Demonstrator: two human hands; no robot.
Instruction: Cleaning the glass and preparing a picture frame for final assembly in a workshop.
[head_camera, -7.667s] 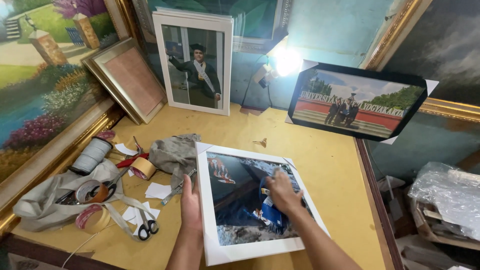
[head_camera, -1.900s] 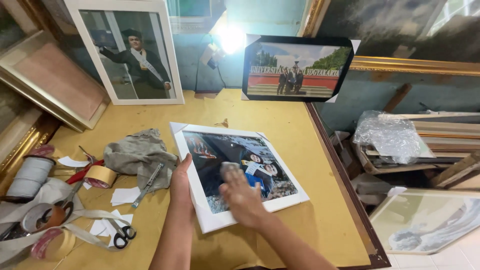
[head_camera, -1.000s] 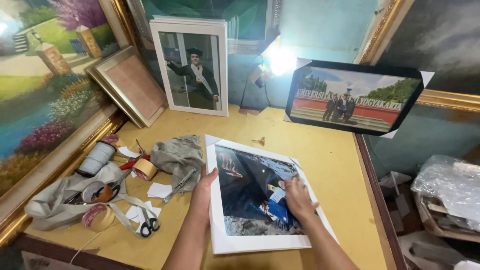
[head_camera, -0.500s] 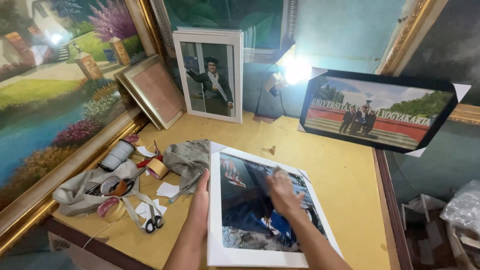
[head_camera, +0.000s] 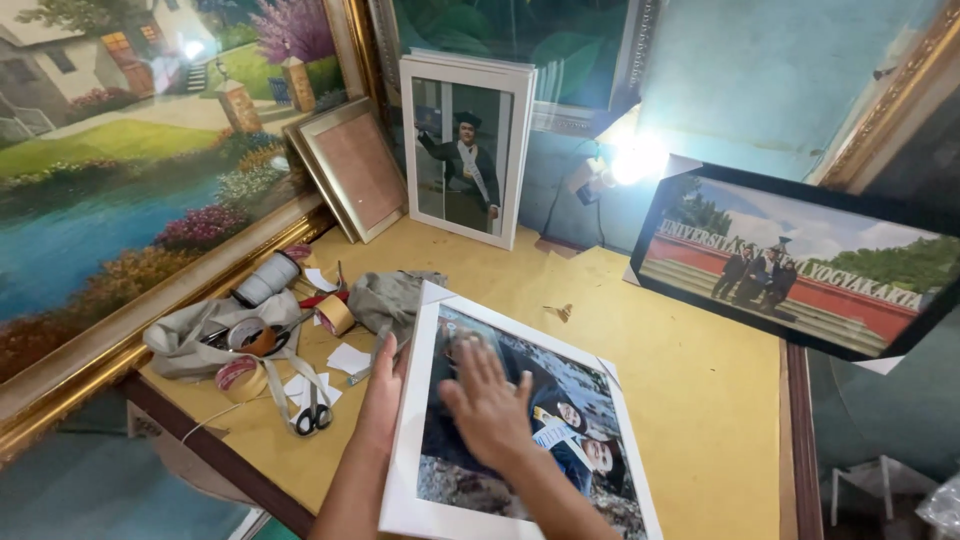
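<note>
Flat and palm-down, the right hand (head_camera: 490, 405) lay on the glossy face of the white-framed photograph (head_camera: 520, 430), its forearm rising from the bottom edge of the view. Its fingers (head_camera: 478, 362) were spread wide and stretched toward the upper left part of the print, slightly blurred; they gripped nothing, only pressing on the surface. The left hand (head_camera: 383, 385) reached up along the frame's left side, its forearm running beside the white border. Its fingers were extended and close together, resting against that left edge near the upper corner; whether the thumb hooked under the frame could not be told.

The photograph lay flat on the yellow tabletop (head_camera: 680, 380), turned at a slant, its near corner cut off by the bottom of the view. Its picture area sat directly beneath the right palm, and the white border touched the left fingers.

Just left of the left hand lay a grey cloth (head_camera: 390, 297), scraps of white paper (head_camera: 348, 358), a pair of scissors (head_camera: 312, 412) and rolls of tape (head_camera: 238, 376). Farther back, a white-framed portrait (head_camera: 465, 150) leaned upright against the wall, and a black-framed group photograph (head_camera: 800, 260) stood tilted at the right.
</note>
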